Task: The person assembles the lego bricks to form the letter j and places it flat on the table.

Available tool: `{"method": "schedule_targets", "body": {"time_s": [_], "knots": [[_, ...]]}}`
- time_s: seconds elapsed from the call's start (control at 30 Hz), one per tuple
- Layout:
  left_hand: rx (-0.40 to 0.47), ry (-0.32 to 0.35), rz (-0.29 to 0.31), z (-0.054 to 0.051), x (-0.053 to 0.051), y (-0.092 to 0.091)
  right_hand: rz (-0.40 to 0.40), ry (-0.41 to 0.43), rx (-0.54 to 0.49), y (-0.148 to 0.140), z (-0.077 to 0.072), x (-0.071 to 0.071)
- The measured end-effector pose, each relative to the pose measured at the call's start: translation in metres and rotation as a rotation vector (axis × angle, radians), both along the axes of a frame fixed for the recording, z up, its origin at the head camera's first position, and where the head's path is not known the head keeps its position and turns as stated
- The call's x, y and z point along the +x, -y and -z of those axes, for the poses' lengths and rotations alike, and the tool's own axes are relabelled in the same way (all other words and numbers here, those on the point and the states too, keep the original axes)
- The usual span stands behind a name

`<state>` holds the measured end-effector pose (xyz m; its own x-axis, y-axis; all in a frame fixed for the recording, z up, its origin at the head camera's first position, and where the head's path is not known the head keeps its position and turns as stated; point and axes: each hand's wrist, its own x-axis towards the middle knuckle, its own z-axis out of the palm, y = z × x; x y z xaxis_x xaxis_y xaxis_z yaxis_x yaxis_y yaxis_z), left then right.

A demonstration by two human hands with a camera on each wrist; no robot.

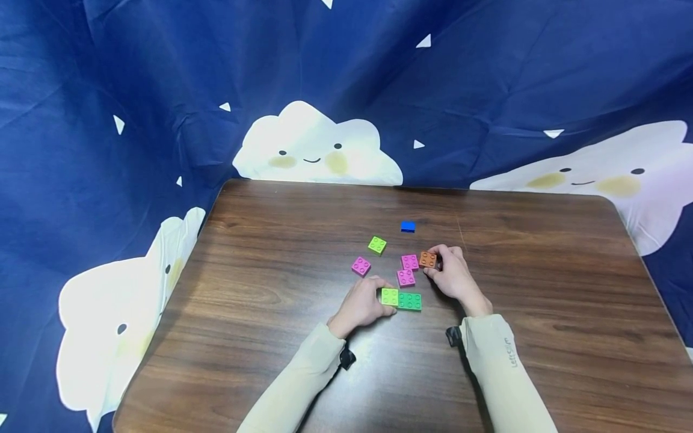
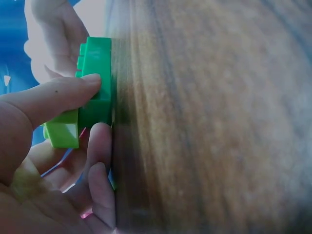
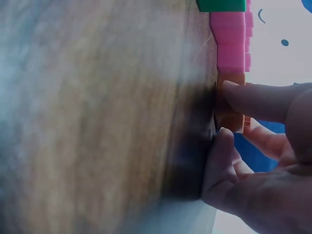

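Note:
My left hand (image 1: 361, 305) grips a long green building brick (image 1: 410, 302) between thumb and fingers. A lime brick (image 1: 390, 296) is stacked on that brick's left end, overhanging it in the left wrist view. To the right, my right hand (image 1: 453, 275) pinches an orange brick (image 1: 428, 260) low at the tabletop, thumb on its near side in the right wrist view. Two pink bricks, one farther (image 1: 409, 262) and one nearer (image 1: 406, 277), lie between the hands; the farther one is close beside the orange brick. Fingers hide part of the green brick in the left wrist view.
A third pink brick (image 1: 361, 266) lies beyond the left hand. Behind it are another lime brick (image 1: 377, 245) and a blue brick (image 1: 408, 227). Everything lies on a brown wooden table (image 1: 271, 252); a blue curtain (image 1: 460, 90) with clouds hangs behind its far edge.

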<state>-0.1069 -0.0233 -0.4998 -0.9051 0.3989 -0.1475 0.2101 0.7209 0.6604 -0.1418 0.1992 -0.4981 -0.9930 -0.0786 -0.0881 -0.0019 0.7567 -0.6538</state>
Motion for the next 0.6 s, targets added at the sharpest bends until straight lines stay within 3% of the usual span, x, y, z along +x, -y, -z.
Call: {"method": "schedule_targets", "body": {"time_s": [0.37,0.6], "knots": [[-0.01,-0.021,-0.001,0.0005,-0.0009,-0.0003,0.035,-0.007,-0.052,-0.0047,-0.0006,0.0009],[-0.008,-0.022,-0.007,0.0023,0.0011,0.0001,0.074,0.061,-0.101,-0.007,-0.0034,0.0045]]}}
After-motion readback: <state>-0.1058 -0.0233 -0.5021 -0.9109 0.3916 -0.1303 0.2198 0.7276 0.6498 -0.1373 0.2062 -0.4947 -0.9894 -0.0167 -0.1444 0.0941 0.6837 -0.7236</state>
